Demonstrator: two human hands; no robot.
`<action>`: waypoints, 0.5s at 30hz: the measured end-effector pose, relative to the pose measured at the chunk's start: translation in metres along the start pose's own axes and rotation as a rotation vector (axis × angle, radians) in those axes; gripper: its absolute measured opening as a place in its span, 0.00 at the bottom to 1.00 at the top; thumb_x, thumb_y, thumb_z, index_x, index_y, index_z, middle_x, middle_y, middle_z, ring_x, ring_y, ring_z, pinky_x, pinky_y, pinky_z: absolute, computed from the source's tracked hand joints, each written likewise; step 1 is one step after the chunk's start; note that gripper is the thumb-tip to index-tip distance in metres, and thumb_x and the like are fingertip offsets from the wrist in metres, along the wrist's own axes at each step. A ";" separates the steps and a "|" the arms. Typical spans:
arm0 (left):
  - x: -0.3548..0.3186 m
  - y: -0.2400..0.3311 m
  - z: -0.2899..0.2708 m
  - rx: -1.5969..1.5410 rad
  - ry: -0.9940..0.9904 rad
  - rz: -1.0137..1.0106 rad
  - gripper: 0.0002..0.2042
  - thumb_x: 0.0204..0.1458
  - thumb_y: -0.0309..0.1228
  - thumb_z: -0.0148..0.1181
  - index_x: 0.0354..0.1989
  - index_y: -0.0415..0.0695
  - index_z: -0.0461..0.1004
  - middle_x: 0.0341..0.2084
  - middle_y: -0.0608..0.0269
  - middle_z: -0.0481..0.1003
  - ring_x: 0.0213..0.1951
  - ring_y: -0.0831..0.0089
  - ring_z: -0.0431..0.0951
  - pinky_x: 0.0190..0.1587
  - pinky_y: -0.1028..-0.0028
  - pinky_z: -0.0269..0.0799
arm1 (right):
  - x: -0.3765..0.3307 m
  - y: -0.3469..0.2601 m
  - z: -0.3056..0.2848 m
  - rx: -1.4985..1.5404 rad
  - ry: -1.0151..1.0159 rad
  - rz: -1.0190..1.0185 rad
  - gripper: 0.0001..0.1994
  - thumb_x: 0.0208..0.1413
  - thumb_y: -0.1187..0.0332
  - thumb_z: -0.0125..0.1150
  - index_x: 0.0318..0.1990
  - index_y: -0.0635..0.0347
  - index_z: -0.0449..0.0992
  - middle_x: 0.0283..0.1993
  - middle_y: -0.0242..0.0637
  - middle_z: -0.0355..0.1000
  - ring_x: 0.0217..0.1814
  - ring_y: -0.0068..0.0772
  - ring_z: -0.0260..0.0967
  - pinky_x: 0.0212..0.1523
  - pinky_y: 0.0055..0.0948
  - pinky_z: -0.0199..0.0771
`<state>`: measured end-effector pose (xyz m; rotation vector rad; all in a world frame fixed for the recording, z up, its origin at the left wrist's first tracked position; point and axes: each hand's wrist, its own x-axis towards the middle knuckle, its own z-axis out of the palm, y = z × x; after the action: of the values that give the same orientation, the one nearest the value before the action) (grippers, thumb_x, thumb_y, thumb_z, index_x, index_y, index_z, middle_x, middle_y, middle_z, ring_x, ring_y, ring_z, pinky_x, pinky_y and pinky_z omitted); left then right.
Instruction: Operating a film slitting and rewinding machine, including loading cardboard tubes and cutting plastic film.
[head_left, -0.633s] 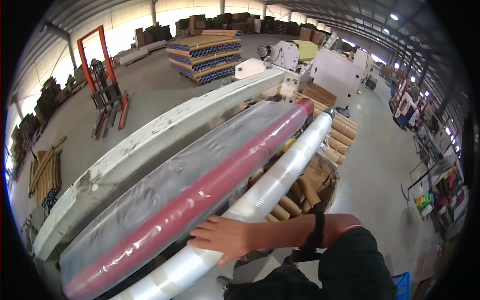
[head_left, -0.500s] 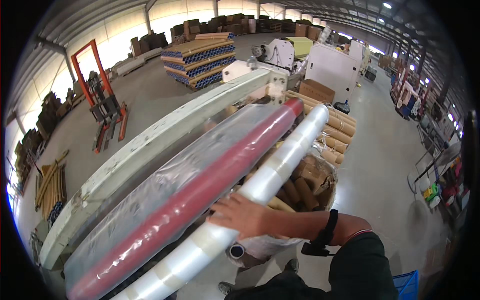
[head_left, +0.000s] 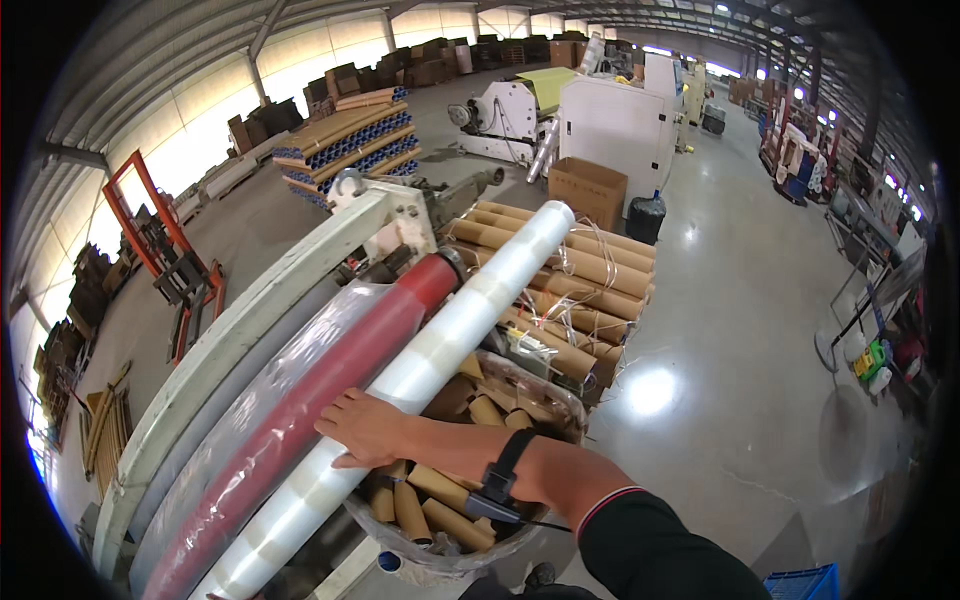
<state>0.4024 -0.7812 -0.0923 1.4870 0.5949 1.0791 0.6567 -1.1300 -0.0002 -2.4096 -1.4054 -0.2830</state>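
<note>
A long white plastic-film roll with pale bands lies slanting from the lower left towards the middle. My right hand rests palm down on top of it, fingers stretched across towards the red roller, not closed round it. Close alongside on the left runs the red roller, with clear film draped beside it. Below my forearm, which wears a dark strap, a plastic-lined bin holds several short brown cardboard tubes. My left hand is out of view.
A white steel beam flanks the rollers. Long brown tubes are stacked ahead, near a cardboard box and a dark bottle. An orange lifter stands left; a blue crate sits lower right.
The view has shifted, showing more of the tube stack and the bin. My right hand stays on the white roll; the roll's far end now lies farther from the red roller's end.
</note>
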 end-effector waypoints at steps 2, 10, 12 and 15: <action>-0.030 0.011 0.044 -0.061 -0.064 -0.089 0.30 0.53 0.39 0.58 0.62 0.38 0.57 0.59 0.46 0.63 0.60 0.59 0.62 0.63 0.61 0.55 | -0.037 0.031 -0.015 0.003 0.171 -0.115 0.30 0.42 0.52 0.64 0.51 0.61 0.68 0.52 0.43 0.66 0.59 0.44 0.60 0.60 0.44 0.54; -0.154 -0.023 0.252 -0.227 -0.333 -0.411 0.30 0.55 0.40 0.56 0.62 0.38 0.57 0.60 0.47 0.62 0.61 0.58 0.61 0.64 0.61 0.53 | -0.213 0.335 -0.123 -0.481 0.191 0.374 0.38 0.37 0.63 0.69 0.61 0.54 0.61 0.61 0.45 0.60 0.64 0.47 0.57 0.62 0.44 0.55; -0.182 -0.034 0.316 -0.252 -0.412 -0.480 0.30 0.55 0.40 0.55 0.62 0.38 0.56 0.60 0.47 0.62 0.61 0.58 0.61 0.64 0.61 0.52 | -0.264 0.415 -0.152 -0.730 0.225 0.597 0.39 0.38 0.65 0.68 0.62 0.55 0.59 0.63 0.46 0.58 0.65 0.49 0.56 0.62 0.43 0.56; -0.205 -0.015 0.377 -0.258 -0.442 -0.475 0.29 0.56 0.40 0.54 0.62 0.37 0.56 0.60 0.47 0.62 0.61 0.58 0.61 0.65 0.62 0.52 | -0.292 0.517 -0.143 -0.439 0.376 0.881 0.39 0.39 0.65 0.68 0.63 0.57 0.58 0.64 0.46 0.58 0.65 0.53 0.56 0.62 0.42 0.57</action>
<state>0.6414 -1.1353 -0.1403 1.2196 0.4422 0.4203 0.9630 -1.6545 -0.0626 -2.8333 -0.0590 -0.8018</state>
